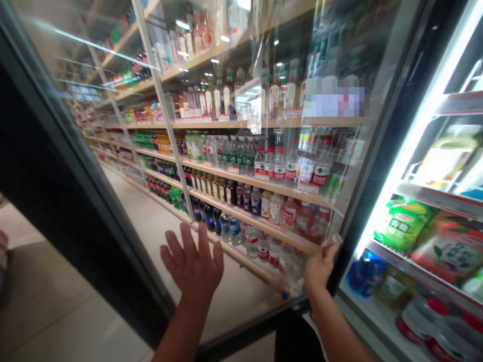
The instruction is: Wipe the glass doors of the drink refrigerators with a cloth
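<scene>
A tall glass door [226,151] with a dark frame stands open in front of me, with shelves of bottles showing through and in its pane. My left hand [194,261] is spread with its fingers apart at the lower part of the glass, holding nothing. I cannot tell whether its palm touches the pane. At the door's lower right edge, my right hand [320,264] is closed around a crumpled pale cloth [335,243], which sits by the glass beside the dark frame. The cloth is small and partly hidden by my fingers.
To the right is a lit cooler [400,188] with shelves of drinks and green and orange packs [405,223]. Long wooden shelves with bottled water [279,163] and other drinks run along behind the glass. A pale tiled floor [86,306] lies at lower left.
</scene>
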`<state>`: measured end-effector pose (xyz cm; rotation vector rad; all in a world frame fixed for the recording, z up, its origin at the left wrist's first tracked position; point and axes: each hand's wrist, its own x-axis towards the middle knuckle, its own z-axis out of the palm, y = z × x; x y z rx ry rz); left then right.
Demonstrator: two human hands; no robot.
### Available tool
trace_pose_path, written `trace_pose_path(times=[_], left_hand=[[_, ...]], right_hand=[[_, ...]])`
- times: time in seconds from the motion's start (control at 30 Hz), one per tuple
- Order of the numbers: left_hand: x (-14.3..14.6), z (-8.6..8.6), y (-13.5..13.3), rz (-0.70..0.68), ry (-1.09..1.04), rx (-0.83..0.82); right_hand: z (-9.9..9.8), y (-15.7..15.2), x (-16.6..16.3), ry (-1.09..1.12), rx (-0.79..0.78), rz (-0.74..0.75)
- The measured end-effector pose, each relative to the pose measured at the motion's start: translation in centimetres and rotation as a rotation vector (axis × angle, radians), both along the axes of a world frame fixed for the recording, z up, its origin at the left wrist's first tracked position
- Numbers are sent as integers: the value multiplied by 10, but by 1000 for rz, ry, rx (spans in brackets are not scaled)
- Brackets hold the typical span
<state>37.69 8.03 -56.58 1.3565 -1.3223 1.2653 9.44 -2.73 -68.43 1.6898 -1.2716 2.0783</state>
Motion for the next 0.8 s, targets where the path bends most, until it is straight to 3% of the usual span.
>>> trace_pose_path(times=[0.1, 0.17, 0.3, 0.4, 0.47, 0.57, 0.63, 0.7, 0.8], left_hand=[[0, -1, -1, 18, -1, -12], [0, -1, -2, 13, -1, -20], [1, 1, -2, -13, 7, -34], [2, 2, -2, -28, -6, -38], [2, 1, -2, -15, -18, -42], [1, -1, -2, 14, -23, -44], [0, -2, -2, 12, -9, -39], [0, -3, -2, 1, 5, -33], [1, -3, -1, -22, 18, -35]], right_hand=[[42, 4, 22, -59, 5, -54], [53, 22, 51, 59, -3, -16], [33, 68, 105, 529, -189, 196], [30, 75, 108, 707, -241, 304], [51, 62, 93, 632, -227, 263], [96, 36, 69, 315, -206, 140], [110, 28, 63, 153, -177, 80], [101, 30, 67, 156, -178, 58], [68, 44, 79, 404, -224, 124]])
